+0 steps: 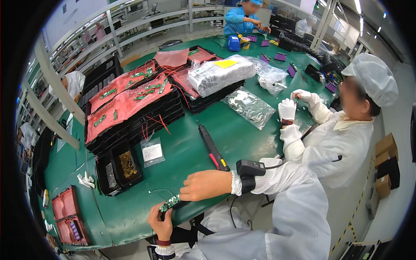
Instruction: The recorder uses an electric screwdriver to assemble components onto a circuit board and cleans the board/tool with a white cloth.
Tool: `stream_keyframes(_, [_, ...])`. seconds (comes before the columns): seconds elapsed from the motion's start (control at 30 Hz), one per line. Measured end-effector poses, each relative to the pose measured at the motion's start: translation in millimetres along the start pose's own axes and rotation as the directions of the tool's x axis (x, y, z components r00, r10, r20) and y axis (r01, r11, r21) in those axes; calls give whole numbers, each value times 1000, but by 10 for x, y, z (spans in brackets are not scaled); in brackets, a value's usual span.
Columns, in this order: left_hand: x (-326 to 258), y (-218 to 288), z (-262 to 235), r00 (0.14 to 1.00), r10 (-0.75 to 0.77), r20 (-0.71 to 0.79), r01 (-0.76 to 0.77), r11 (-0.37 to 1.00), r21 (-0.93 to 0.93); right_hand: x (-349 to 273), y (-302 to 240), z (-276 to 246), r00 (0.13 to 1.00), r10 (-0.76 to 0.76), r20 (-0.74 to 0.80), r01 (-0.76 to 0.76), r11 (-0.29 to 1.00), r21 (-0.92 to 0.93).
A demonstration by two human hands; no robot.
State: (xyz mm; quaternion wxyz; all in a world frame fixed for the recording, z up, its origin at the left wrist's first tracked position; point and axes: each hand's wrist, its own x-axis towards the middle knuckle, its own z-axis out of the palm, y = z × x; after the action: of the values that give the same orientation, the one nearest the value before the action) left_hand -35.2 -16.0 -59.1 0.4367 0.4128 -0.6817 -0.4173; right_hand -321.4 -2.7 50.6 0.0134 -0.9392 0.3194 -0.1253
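A small green circuit board with white parts and a thin dark wire is held at the table's near edge. My left hand pinches its lower left end between thumb and fingers. At the upper right end, the fingertips of my right hand close on the same board, and its fingers partly hide that end. A black electric screwdriver with red and yellow marks lies on the green table beyond my right hand. The black two-part bin, with silver and brass-coloured small parts, stands farther left.
Stacked black trays lined with red bubble wrap carry several boards and red wires. A labelled bag lies before them. A bubble-wrapped bundle sits farther back. At right, a co-worker works close by. A red-lined tray lies left.
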Motion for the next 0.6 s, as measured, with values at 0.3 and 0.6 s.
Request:
stream_keyframes(0.3, [-5, 54, 2, 1000, -14, 18, 15, 1000, -2, 22, -72, -84, 998, -22, -62, 11, 984, -176])
stream_keyframes(0.6, [6, 18, 2, 1000, -9, 20, 9, 1000, 13, 5, -29, -24, 995, -59, -80, 46, 986, -158])
